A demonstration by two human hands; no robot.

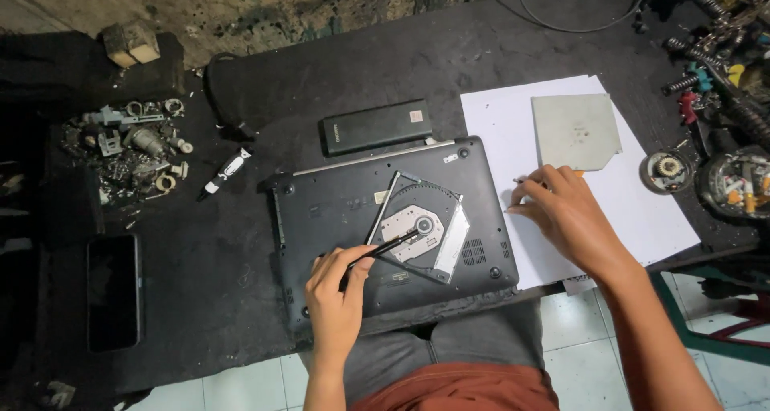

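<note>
My left hand (335, 297) grips a black screwdriver (378, 251), tip on the silver optical drive (419, 234) atop the upturned black laptop (337, 210). My right hand (565, 210) pinches something small over white paper (513, 122), beyond which lies a grey plate (573, 130).

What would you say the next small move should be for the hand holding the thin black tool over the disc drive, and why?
Probably press the thin black tool down onto the hub of the disc drive. The left hand already aims its tip there, while the right hand is busy on the white paper.
</note>
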